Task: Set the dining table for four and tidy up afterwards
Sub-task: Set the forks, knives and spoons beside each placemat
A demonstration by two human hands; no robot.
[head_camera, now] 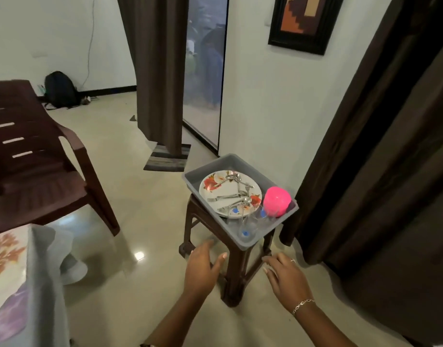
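You face a pale tiled floor (145, 209) with a brown stool (234, 279) standing against the white wall, a dark curtain (378, 171) just to its right. On the stool sits the grey tub (270, 227), one corner pointing at you. It holds the floral plates (228, 190) with spoons and forks (225, 196) scattered on top, a pink cup (276, 201) upside down on the right, and clear glasses (246, 229) in the near corner. A brown chair (40, 176) stands well left and the cloth-covered table (10, 271) is near left, with open floor between them and the stool. Your left hand (203, 266) and right hand (285, 279) hover near the tub, fingers spread and holding nothing.
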